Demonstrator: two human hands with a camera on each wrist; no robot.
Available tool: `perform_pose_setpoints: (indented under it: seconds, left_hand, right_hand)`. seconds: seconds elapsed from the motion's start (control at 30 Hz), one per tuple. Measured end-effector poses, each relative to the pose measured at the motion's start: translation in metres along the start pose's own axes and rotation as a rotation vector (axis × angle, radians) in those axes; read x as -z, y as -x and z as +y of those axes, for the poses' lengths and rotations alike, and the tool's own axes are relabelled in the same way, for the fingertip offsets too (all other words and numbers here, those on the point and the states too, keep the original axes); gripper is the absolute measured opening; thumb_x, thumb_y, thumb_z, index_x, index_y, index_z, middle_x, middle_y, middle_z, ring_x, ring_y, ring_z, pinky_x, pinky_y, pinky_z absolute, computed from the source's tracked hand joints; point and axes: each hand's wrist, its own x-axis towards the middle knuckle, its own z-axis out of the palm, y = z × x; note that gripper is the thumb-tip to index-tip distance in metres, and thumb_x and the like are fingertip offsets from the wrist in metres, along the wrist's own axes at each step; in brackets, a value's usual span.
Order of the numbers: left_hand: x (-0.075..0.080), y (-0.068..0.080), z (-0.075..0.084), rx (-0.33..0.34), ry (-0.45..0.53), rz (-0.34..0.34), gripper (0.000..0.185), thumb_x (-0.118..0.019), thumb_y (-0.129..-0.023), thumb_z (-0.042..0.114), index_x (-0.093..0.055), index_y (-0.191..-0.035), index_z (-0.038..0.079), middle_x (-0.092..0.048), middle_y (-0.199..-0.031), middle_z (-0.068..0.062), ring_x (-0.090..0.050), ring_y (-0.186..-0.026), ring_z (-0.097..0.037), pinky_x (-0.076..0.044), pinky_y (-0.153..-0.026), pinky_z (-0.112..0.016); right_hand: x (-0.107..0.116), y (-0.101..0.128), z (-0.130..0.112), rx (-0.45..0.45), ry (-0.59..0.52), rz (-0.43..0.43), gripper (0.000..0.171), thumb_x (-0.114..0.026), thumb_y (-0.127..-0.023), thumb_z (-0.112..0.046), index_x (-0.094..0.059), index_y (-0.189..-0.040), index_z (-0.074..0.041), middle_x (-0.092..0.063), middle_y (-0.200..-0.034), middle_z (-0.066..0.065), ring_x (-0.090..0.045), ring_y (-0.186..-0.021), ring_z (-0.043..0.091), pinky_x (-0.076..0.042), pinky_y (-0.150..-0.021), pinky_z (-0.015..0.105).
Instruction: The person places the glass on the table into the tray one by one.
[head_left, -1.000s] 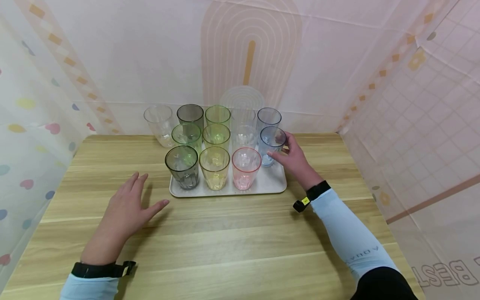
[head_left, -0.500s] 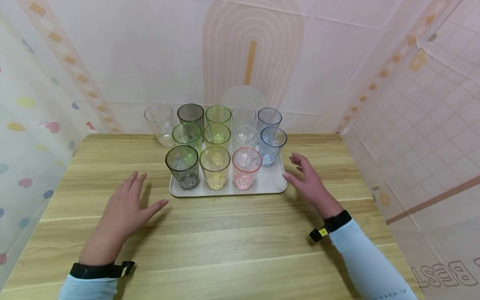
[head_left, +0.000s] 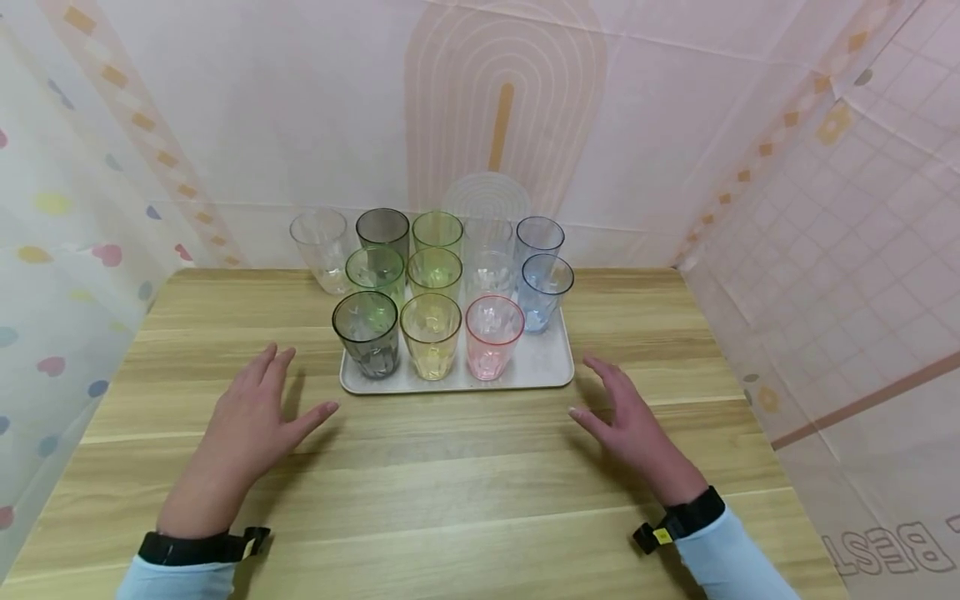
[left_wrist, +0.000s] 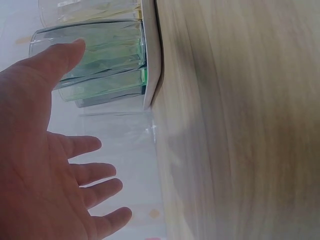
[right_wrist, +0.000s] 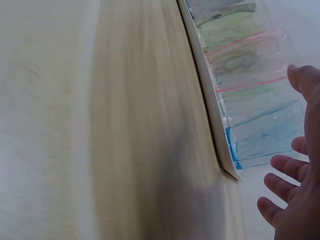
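A white tray [head_left: 536, 367] carries several tinted glasses in rows. Its front row has a grey glass [head_left: 366, 346], a yellow glass [head_left: 431, 343] and a pink glass [head_left: 494, 342]. Behind them stand a green glass [head_left: 375, 271], a yellow-green glass [head_left: 435, 268], a clear glass [head_left: 489, 271] and a blue glass [head_left: 545, 292]. My left hand [head_left: 251, 425] is held off the tray's left side, fingers spread, holding nothing. My right hand [head_left: 633, 421] hovers near the tray's front right corner with fingers extended and apart from the glasses.
A clear glass [head_left: 321, 250] stands behind and left of the tray, near the table's back edge. Patterned cloth [head_left: 300, 108] hangs behind the wooden table [head_left: 450, 500] and along both sides.
My right hand has let go of the blue glass and drawn back toward the front right. The blue glass stays on the tray. My left hand has barely moved.
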Motion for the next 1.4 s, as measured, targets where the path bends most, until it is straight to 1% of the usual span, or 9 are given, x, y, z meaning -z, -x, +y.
perform_pose_setpoints:
  seconds: [0.17, 0.27, 0.43, 0.53, 0.7, 0.87, 1.17, 1.3, 1.4]
  left_hand:
    - [-0.001, -0.004, -0.008, 0.009, 0.069, 0.005, 0.103, -0.08, -0.099, 0.057, -0.036, -0.165, -0.009, -0.034, -0.167, -0.042, -0.036, -0.147, -0.067, -0.032, -0.112, -0.087]
    - [0.002, -0.019, -0.025, 0.1, 0.167, 0.003, 0.09, -0.072, -0.107, 0.051, -0.037, -0.165, -0.008, -0.037, -0.164, -0.043, -0.037, -0.146, -0.067, -0.033, -0.113, -0.085]
    - [0.01, -0.067, -0.059, 0.336, 0.402, 0.061, 0.082, -0.058, -0.11, 0.059, -0.044, -0.163, -0.002, -0.045, -0.164, -0.034, -0.043, -0.15, -0.056, -0.041, -0.117, -0.074]
    - [0.009, -0.105, -0.068, 0.405, 0.548, 0.128, 0.09, -0.063, -0.104, 0.068, -0.047, -0.163, 0.003, -0.051, -0.163, -0.023, -0.047, -0.15, -0.043, -0.046, -0.119, -0.061]
    - [0.002, -0.16, -0.067, 0.334, 0.684, 0.208, 0.099, -0.077, -0.097, 0.064, -0.036, -0.17, 0.011, -0.045, -0.169, -0.013, -0.045, -0.153, -0.031, -0.04, -0.127, -0.047]
    - [-0.003, -0.193, -0.056, 0.233, 0.753, 0.223, 0.101, -0.084, -0.096, 0.055, -0.029, -0.173, 0.019, -0.038, -0.173, -0.008, -0.04, -0.156, -0.027, -0.033, -0.131, -0.046]
    - [-0.003, -0.201, -0.046, 0.222, 0.765, 0.302, 0.084, -0.085, -0.098, 0.047, -0.043, -0.163, 0.016, -0.048, -0.158, -0.005, -0.046, -0.143, -0.022, -0.043, -0.123, -0.037]
    - [0.0, -0.193, -0.047, 0.227, 0.768, 0.29, 0.083, -0.085, -0.099, 0.044, -0.042, -0.164, 0.015, -0.047, -0.159, -0.005, -0.045, -0.143, -0.023, -0.045, -0.121, -0.036]
    - [0.006, -0.179, -0.049, 0.232, 0.758, 0.269, 0.084, -0.084, -0.099, 0.043, -0.041, -0.165, 0.015, -0.047, -0.161, -0.007, -0.044, -0.145, -0.024, -0.045, -0.123, -0.037]
  right_hand:
    - [-0.003, 0.011, -0.002, -0.033, -0.025, 0.0, 0.082, -0.078, -0.106, -0.035, -0.036, -0.171, -0.01, -0.041, -0.172, 0.014, -0.035, -0.161, 0.04, -0.031, -0.128, 0.069]
    - [-0.004, 0.013, -0.003, -0.047, -0.052, -0.002, 0.081, -0.078, -0.106, -0.035, -0.035, -0.172, -0.011, -0.041, -0.173, 0.013, -0.034, -0.162, 0.038, -0.029, -0.129, 0.069]
    - [-0.007, 0.014, -0.006, -0.048, -0.079, -0.02, 0.081, -0.078, -0.107, -0.031, -0.035, -0.172, -0.012, -0.039, -0.175, 0.011, -0.031, -0.164, 0.037, -0.027, -0.13, 0.069]
    - [-0.008, 0.014, -0.007, -0.052, -0.098, -0.023, 0.081, -0.079, -0.106, -0.029, -0.035, -0.172, -0.012, -0.039, -0.174, 0.011, -0.032, -0.163, 0.038, -0.027, -0.13, 0.07]
    - [-0.008, 0.014, -0.01, -0.044, -0.117, -0.024, 0.082, -0.081, -0.105, -0.027, -0.036, -0.172, -0.012, -0.041, -0.173, 0.01, -0.034, -0.162, 0.04, -0.03, -0.128, 0.072]
    - [-0.009, 0.012, -0.01, -0.025, -0.137, -0.015, 0.082, -0.081, -0.105, -0.028, -0.036, -0.171, -0.01, -0.042, -0.173, 0.01, -0.036, -0.161, 0.04, -0.031, -0.128, 0.071]
    - [-0.009, 0.009, -0.014, -0.014, -0.157, -0.024, 0.08, -0.08, -0.105, -0.025, -0.036, -0.17, -0.01, -0.042, -0.173, 0.01, -0.035, -0.161, 0.04, -0.03, -0.129, 0.07]
    - [-0.006, 0.01, -0.017, -0.036, -0.17, -0.022, 0.08, -0.08, -0.104, -0.022, -0.036, -0.17, -0.011, -0.041, -0.173, 0.01, -0.035, -0.161, 0.04, -0.029, -0.129, 0.07]
    - [-0.006, 0.01, -0.017, -0.047, -0.18, -0.026, 0.08, -0.08, -0.104, -0.021, -0.036, -0.17, -0.01, -0.041, -0.173, 0.01, -0.035, -0.161, 0.041, -0.029, -0.129, 0.071]
